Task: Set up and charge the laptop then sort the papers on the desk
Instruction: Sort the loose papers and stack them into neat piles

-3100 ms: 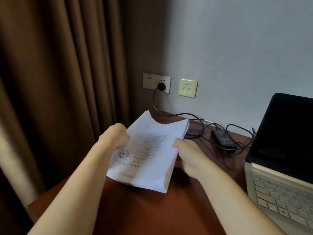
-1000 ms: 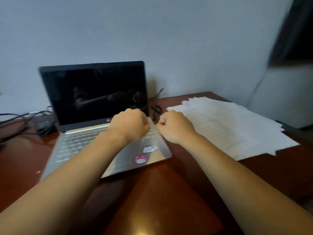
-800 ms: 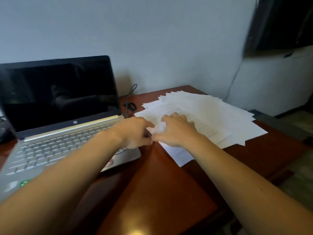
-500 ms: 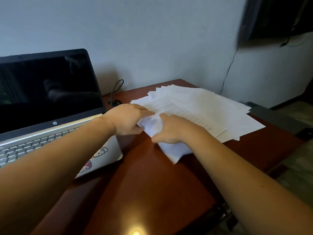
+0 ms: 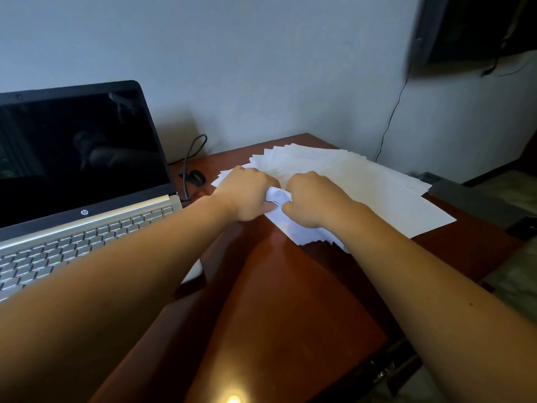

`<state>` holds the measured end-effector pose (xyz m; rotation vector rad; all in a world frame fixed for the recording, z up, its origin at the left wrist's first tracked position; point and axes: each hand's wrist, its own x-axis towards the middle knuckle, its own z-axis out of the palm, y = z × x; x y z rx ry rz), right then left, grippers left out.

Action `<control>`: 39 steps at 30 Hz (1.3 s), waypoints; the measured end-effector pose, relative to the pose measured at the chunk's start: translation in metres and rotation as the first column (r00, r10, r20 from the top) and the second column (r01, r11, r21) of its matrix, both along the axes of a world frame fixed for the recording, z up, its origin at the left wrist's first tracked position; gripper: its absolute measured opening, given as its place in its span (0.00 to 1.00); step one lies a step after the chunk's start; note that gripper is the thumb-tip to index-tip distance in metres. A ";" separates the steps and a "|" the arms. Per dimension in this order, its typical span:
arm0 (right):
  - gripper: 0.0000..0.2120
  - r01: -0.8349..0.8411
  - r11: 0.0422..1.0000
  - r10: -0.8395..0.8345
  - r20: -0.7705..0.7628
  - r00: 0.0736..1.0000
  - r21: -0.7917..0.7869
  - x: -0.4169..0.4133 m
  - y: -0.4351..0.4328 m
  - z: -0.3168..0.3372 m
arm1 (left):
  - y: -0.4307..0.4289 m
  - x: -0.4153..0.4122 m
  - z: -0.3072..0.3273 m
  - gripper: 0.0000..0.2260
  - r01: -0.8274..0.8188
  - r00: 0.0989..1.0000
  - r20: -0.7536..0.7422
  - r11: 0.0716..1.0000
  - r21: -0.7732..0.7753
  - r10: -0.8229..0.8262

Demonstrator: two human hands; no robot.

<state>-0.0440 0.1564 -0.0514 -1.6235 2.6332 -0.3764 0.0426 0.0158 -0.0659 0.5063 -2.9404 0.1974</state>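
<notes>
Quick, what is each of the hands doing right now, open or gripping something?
Left hand: closed, gripping the near edge of the fanned white paper sheets.
Right hand: closed, gripping the same sheets beside it.

Looks like a small private room, home or hotel, used for desk work: glossy brown desk [image 5: 276, 301] against a plain pale wall [image 5: 261, 68], open laptop [image 5: 87, 199], spread sheets of paper [image 5: 363, 181], dark flat screen [image 5: 470, 30] fixed high up, thin cable [image 5: 389, 120] hanging below

papers [image 5: 363, 187]: near-left edge now bunches into a raised fold.
left grip [image 5: 247, 196]: fingers curl tighter than before, pinching that fold.
right grip [image 5: 312, 199]: knuckles lift, fingers curl onto the fold.
</notes>
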 end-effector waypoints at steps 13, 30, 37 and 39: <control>0.21 -0.149 0.989 0.149 0.025 0.989 0.008 0.060 0.014 0.030 | -0.030 0.064 0.037 0.11 0.402 0.891 -0.138 0.893 -0.202 -0.432; 0.21 -0.476 0.879 0.470 0.192 0.861 -0.015 0.235 -0.061 -0.004 | -0.052 0.342 0.012 0.10 0.098 0.969 -0.200 0.972 -0.213 -0.142; 0.28 -0.590 0.805 0.579 0.132 0.805 0.062 0.273 -0.090 -0.030 | -0.065 0.428 0.007 0.20 -0.064 0.978 -0.208 0.968 -0.243 0.013; 0.28 -0.595 0.800 0.587 0.104 0.803 0.078 0.281 -0.097 -0.034 | -0.074 0.447 0.002 0.20 -0.233 0.954 -0.253 0.931 -0.282 0.162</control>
